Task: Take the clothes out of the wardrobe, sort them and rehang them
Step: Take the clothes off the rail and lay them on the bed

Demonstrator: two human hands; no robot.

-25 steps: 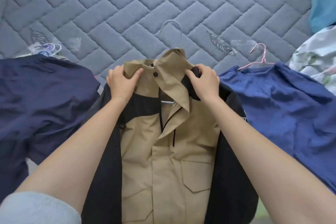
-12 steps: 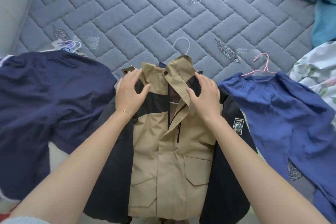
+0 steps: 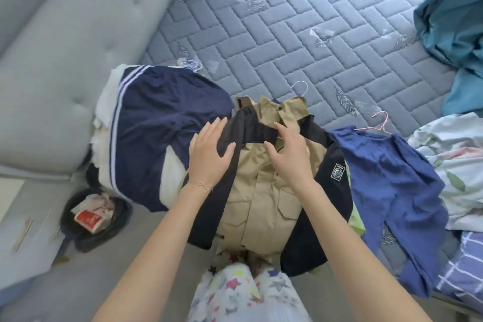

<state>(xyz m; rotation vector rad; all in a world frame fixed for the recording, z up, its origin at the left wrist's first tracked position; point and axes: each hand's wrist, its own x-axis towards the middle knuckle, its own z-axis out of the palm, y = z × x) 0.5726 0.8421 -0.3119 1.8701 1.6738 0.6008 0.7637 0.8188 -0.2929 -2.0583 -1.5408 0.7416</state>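
Smoothing the jacket on its hanger before it went back to the wardrobe

The tan-and-black jacket (image 3: 264,185) lay front-up at the near edge of the mattress (image 3: 300,23), between a navy garment (image 3: 162,136) and a blue one (image 3: 392,185), its white hanger hook (image 3: 300,86) poking out past the collar. Both hands were released and flat: the left hand (image 3: 209,154) pressed the black shoulder, the right hand (image 3: 287,154) rested just below the collar, neither gripping anything. To do this well, I judged, the shoulders should sit square on the hanger and the collar be flattened before lifting by the hook, lest the heavy jacket slip sideways.
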